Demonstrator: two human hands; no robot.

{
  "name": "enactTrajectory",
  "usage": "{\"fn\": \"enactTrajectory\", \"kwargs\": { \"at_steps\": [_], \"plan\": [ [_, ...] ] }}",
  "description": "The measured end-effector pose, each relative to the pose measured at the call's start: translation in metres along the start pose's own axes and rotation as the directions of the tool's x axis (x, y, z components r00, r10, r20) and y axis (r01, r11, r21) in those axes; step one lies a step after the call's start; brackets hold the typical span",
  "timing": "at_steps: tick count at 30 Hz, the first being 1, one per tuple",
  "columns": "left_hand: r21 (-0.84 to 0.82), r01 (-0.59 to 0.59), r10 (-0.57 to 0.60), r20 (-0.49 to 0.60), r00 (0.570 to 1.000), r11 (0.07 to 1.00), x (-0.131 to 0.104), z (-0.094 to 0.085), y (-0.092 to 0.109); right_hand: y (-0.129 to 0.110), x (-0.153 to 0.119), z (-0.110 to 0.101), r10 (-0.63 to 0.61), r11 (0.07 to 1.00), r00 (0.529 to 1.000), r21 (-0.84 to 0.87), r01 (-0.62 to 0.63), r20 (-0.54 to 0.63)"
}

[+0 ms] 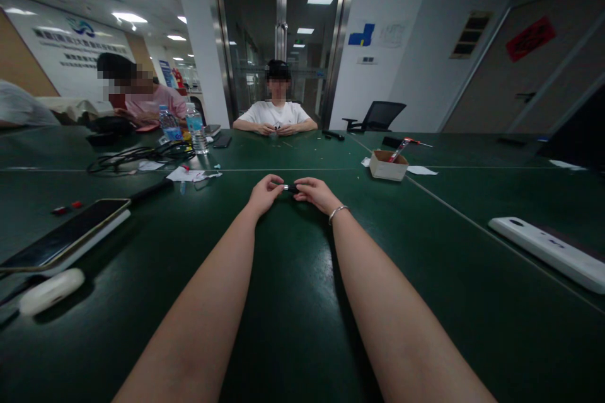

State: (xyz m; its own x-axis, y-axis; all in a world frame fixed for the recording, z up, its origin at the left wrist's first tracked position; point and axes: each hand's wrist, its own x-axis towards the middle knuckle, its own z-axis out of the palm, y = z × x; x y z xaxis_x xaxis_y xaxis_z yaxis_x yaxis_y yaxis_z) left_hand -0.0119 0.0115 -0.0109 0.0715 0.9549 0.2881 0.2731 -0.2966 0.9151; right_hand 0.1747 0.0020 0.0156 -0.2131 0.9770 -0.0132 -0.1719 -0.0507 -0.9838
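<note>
Bare forearms (397, 283) stretch across the green table (293, 315). From my remote post I see a small black-and-silver piece (292, 189) held level between two pinches: the left hand (265, 194) grips its silver end, the right hand (318, 194) its dark body, presumably to steady both ends.

The left forearm (203, 302) and right forearm (397, 308) reach forward from the bottom edge, bare and slanting inward toward each other. Ahead of them the left hand (265, 195) and right hand (319, 193) face one another near the middle of the view, slightly apart. On each, the fingers (271, 178) curl into a pinch, tips directed toward the opposite hand.
</note>
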Motion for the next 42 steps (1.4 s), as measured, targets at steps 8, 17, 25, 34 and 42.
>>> {"fn": "enactTrajectory", "kwargs": {
  "at_steps": [8, 17, 25, 34, 42],
  "plan": [
    [0.034, -0.019, 0.019, 0.011, 1.000, 0.999, -0.003, -0.001, 0.003, -0.002, -0.001, 0.002, 0.022, 1.000, 1.000, -0.005, -0.022, -0.022],
    [0.002, 0.025, -0.025, 0.019, 1.000, 1.000, 0.000, 0.000, -0.001, -0.001, -0.001, 0.002, 0.019, 1.000, 1.000, 0.003, -0.019, -0.013],
    [0.027, 0.000, -0.001, 0.024, 1.000, 1.000, -0.007, 0.000, 0.009, 0.001, 0.002, 0.000, 0.016, 1.000, 1.000, 0.004, -0.016, -0.020],
    [-0.098, 0.110, -0.113, -0.027, 0.993, 0.989, -0.002, 0.000, 0.013, 0.001, 0.002, -0.001, -0.006, 0.999, 0.998, 0.045, 0.008, -0.059],
    [-0.072, 0.115, -0.115, 0.008, 0.993, 0.991, -0.003, 0.001, 0.012, 0.001, 0.001, -0.001, -0.011, 1.000, 1.000, 0.026, 0.011, -0.017]
  ]
}}
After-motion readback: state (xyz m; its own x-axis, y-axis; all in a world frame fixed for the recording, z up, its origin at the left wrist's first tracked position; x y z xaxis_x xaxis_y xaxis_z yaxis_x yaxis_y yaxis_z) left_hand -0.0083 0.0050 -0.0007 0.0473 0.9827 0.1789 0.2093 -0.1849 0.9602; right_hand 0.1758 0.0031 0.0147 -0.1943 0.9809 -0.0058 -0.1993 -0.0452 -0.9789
